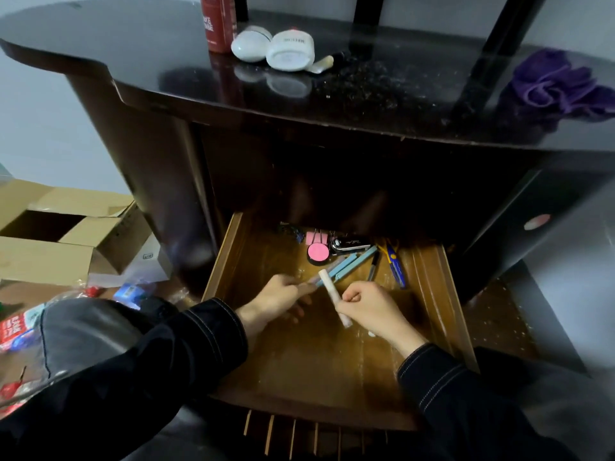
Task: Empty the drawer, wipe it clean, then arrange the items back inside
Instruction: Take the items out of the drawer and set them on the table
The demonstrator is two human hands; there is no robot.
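in the open wooden drawer the right hand grips a white tube and the left hand pinches the blue pens, which i think may slip out, being held only at their ends.

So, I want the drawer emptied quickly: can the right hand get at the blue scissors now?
Probably yes for reach: the scissors lie uncovered just beyond the right hand, nothing between. But that hand grips a white tube, which it should set down first.
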